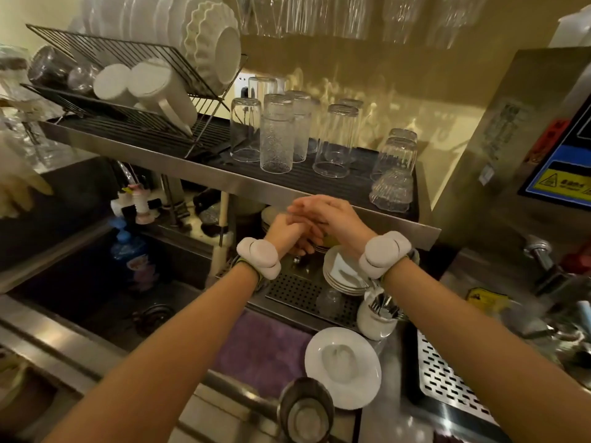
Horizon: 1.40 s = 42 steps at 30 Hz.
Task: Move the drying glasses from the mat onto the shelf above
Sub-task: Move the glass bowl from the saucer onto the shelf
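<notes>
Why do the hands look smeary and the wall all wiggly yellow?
Head view: the hands are blurred, rubbing together; the glasses throw rippled light patches on the wall; the wide lens bends the shelf edge.
</notes>
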Tool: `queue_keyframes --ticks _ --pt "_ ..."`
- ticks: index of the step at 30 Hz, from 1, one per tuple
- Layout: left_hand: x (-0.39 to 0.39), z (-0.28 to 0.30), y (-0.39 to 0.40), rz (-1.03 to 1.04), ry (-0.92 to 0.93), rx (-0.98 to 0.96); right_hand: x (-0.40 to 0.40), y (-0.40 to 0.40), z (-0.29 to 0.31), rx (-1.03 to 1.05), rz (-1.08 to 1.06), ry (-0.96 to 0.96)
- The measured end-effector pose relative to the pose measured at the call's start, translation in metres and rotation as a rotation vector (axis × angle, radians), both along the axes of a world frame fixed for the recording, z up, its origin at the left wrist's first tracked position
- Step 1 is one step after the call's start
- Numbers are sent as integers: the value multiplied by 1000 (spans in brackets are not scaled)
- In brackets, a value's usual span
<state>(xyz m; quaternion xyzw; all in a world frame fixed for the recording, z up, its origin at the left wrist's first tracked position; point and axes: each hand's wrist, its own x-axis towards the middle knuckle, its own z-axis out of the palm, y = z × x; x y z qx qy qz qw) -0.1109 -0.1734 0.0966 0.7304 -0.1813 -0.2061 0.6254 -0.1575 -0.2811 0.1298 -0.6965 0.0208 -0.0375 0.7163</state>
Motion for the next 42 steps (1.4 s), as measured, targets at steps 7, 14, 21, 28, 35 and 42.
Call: queue_keyframes --ticks 7,14,21,28,35,42 --pt "-10 -50 0 -19 141 58 -20 -5 -76 -7 -145 135" --pt "-25 -99 -7 -40 166 183 -47 -11 -142 -8 -249 358" --pt "-28 -125 -6 -38 223 221 -65 -20 -170 -79 -292 455" --pt "-46 -146 -15 -55 223 267 -89 -33 -200 -155 -296 557" --pt "-52 -158 -26 -133 251 255 -110 -43 -223 -270 -257 632" --pt "-43 -169 -37 -149 209 279 -118 -40 -237 -366 -285 585"
